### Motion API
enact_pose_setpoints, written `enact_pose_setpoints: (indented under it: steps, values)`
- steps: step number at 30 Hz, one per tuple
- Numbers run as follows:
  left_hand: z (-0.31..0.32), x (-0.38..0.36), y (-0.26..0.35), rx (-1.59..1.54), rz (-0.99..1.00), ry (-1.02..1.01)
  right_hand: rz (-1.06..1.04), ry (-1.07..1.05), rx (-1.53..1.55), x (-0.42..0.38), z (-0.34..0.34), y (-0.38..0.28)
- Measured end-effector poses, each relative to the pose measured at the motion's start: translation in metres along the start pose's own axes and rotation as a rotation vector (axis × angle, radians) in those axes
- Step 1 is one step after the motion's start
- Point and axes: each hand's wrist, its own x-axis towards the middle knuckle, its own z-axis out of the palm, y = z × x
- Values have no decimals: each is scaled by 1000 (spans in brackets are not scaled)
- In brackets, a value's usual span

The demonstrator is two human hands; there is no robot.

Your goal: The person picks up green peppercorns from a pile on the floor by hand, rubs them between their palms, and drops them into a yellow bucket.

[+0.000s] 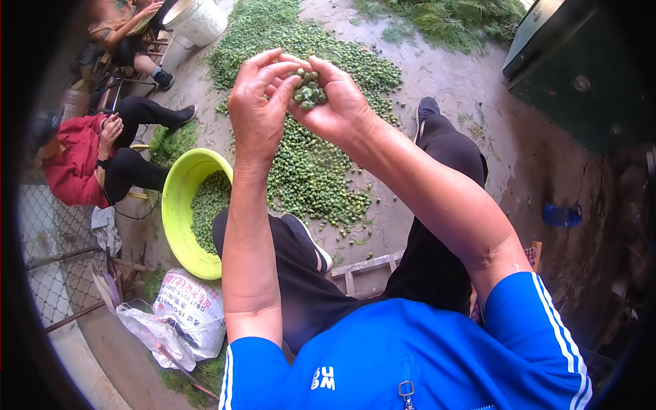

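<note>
In front of me, above the floor, my two hands are raised close together. My right hand (336, 102) is cupped, palm up, around a small heap of round green cones (309, 93). Against the left side of this heap, my left hand (258, 96) curls its fingers and thumb onto the cones. Its fingertips are partly hidden. Below and beyond both hands, a wide layer of loose green cones (318, 188) is spread over the concrete floor. To my left, a tilted yellow-green tub (179, 229) holds more of the same cones.
A white printed sack (190, 307) slumps beside the tub. At left sits a person in a red top (75, 154), another person (126, 34) behind. A white bucket (196, 20), green branches (451, 20), a dark cabinet (581, 75) and a blue object (562, 215) surround the area.
</note>
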Motion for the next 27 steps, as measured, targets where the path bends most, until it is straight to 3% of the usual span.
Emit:
enact_pose_setpoints:
  steps: [5,7,14,16,19,20,22,25,26,27]
  values:
    - [2,1,-8,-83,-96,133,54,5,-12,3,-6,2]
    - [2,2,-13,-9,23,177,18,19,-100,-2,-5,4]
    - [4,0,-21,70,56,221,32,3,-94,5,-12,7]
    - [6,-1,-19,-589,-398,145,20,2,-108,6,-9,9]
    - [13,-1,-26,-614,-436,185,18,-10,-104,4,-7,12]
    - [16,-1,-27,-614,-437,183,17,-8,-103,3,-6,13]
    - [23,-2,-25,-685,-410,406,21,66,-120,3,-4,14]
    - [15,3,-20,-686,-364,459,69,34,-77,3,-8,17]
    - [14,3,-14,-687,-363,456,66,34,-76,3,-7,17]
    - [13,0,-6,-514,-186,297,41,89,-60,2,-5,17]
